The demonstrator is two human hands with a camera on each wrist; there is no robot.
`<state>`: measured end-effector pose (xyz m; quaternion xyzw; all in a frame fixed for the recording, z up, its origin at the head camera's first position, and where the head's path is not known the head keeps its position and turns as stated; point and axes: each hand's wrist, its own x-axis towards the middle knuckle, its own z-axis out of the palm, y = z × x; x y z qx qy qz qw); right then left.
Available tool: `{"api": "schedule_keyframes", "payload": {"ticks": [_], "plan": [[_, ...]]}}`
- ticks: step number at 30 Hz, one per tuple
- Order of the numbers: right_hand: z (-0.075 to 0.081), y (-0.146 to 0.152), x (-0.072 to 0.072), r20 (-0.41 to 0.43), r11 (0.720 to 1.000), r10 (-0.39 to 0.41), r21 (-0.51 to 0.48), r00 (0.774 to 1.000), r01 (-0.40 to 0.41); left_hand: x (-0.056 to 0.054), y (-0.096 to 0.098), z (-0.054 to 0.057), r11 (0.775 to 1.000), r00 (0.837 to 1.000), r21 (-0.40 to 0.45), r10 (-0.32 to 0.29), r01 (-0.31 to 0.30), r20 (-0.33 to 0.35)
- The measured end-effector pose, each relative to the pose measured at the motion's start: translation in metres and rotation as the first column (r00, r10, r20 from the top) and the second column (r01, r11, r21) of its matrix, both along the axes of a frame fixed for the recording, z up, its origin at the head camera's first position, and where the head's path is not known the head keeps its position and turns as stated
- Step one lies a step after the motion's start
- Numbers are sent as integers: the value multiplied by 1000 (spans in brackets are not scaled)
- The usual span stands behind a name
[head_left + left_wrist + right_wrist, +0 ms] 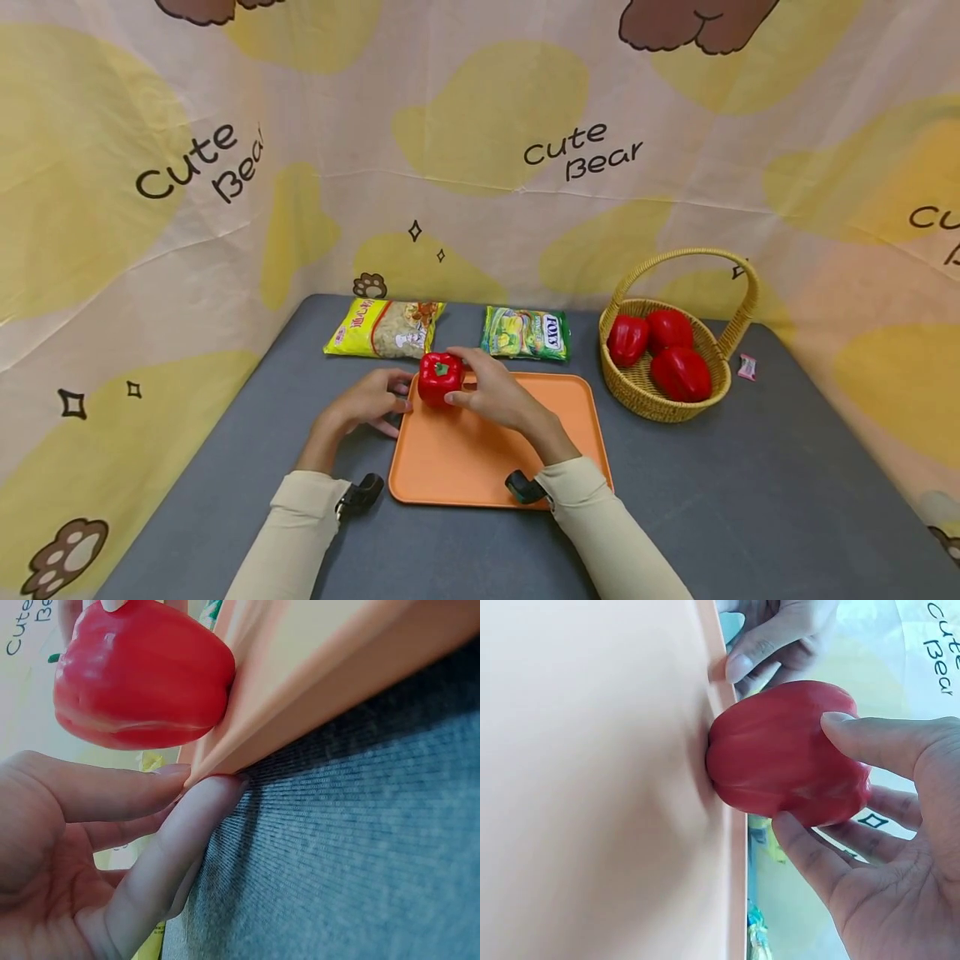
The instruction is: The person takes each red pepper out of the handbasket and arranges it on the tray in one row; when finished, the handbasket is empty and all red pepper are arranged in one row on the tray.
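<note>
A red bell pepper [440,379] with a green stem stands upright at the far left corner of an orange tray [450,467]. My right hand [498,392] grips it, thumb on one side and fingers on the other, as the right wrist view shows around the pepper [787,754]. The pepper's base is right at the tray surface. On the left, my other hand [367,398] pinches the tray's rim between thumb and fingers. In the left wrist view the thumb lies on top of the rim [225,750], with a finger beneath, just beside the pepper.
A wicker basket [626,392] with a tall handle holds 3 red peppers [681,374] to the tray's right. Behind the tray lie a yellow food bag [386,328] and a green FOX'S candy bag [525,333]. A small pink wrapped sweet [747,367] lies beyond the basket.
</note>
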<state>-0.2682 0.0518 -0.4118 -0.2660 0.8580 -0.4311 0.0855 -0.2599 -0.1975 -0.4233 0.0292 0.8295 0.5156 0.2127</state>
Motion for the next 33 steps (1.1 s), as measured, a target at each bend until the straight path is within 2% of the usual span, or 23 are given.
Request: {"api": "schedule_keyframes", "payload": {"ticks": [23, 33], "plan": [[-1, -2, 1, 11, 1000, -18, -4, 1000, 18, -2, -1, -4, 1000, 1000, 12, 7, -7, 2], [-2, 10, 5, -1, 1000, -29, -9, 1000, 29, -3, 0, -5, 1000, 1000, 5, 16, -16, 4]]}}
